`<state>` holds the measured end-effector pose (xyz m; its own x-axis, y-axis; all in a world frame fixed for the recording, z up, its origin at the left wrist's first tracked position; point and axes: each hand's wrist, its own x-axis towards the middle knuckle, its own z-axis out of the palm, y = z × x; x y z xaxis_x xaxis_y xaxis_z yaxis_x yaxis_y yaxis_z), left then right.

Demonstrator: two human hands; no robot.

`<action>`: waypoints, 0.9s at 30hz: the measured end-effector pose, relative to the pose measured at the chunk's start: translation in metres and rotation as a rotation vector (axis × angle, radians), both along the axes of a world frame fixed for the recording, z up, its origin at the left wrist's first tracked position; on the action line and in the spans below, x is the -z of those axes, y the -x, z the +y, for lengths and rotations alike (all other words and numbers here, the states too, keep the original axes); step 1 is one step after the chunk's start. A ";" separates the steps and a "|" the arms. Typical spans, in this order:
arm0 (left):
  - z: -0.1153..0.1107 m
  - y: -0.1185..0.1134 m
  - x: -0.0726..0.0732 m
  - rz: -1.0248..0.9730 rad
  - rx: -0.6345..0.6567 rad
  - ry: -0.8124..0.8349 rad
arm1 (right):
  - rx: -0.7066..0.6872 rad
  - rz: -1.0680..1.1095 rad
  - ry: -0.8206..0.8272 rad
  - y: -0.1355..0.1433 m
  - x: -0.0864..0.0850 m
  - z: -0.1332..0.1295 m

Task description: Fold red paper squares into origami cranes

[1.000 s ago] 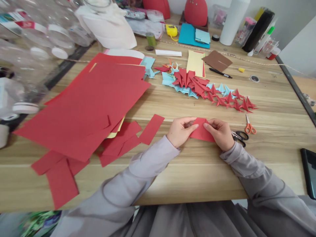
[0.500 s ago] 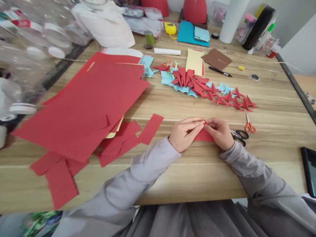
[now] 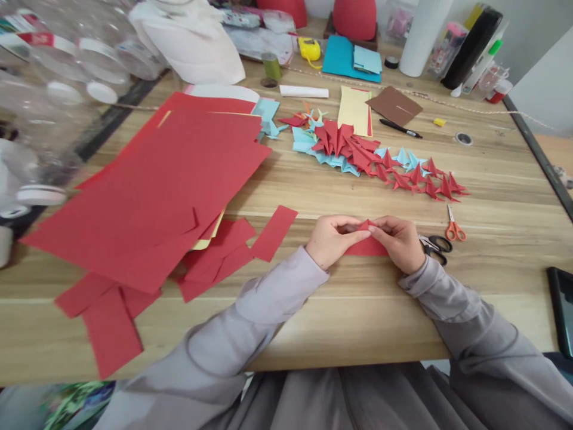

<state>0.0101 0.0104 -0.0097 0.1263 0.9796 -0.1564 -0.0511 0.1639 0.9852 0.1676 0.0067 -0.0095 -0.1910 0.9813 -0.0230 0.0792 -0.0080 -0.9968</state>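
Observation:
A small piece of red paper (image 3: pixel 366 246) lies on the table in front of me, its top edge folded to a peak. My left hand (image 3: pixel 333 240) pinches its upper left side, the thumb pressed along the fold. From the other side my right hand (image 3: pixel 400 242) grips the paper, thumb near the peak. Both thumbs almost meet at the fold. Cut red strips (image 3: pixel 274 233) lie to the left of my left hand. Beyond my hands sits a row of folded red figures (image 3: pixel 358 152) with light blue ones (image 3: pixel 409 160) among them.
Large red sheets (image 3: pixel 170 185) cover the left side. Black scissors (image 3: pixel 435 248) and orange scissors (image 3: pixel 455 230) rest right of my right hand. A black pen (image 3: pixel 400 128), brown paper (image 3: pixel 394 106) and a yellow tape measure (image 3: pixel 310 50) lie farther back; a phone (image 3: pixel 561 307) is at the right edge.
My left hand's fingers have shifted behind the paper and its thumb has come to the front, so the folded peak now shows between both hands. My right hand has barely moved.

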 end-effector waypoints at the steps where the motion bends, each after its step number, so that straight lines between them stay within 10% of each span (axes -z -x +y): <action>1: 0.000 0.000 -0.001 0.003 -0.001 0.001 | -0.005 -0.004 -0.005 0.000 0.000 0.000; 27: 0.008 0.007 -0.004 0.082 0.275 0.049 | 0.036 -0.105 -0.049 0.000 -0.006 0.001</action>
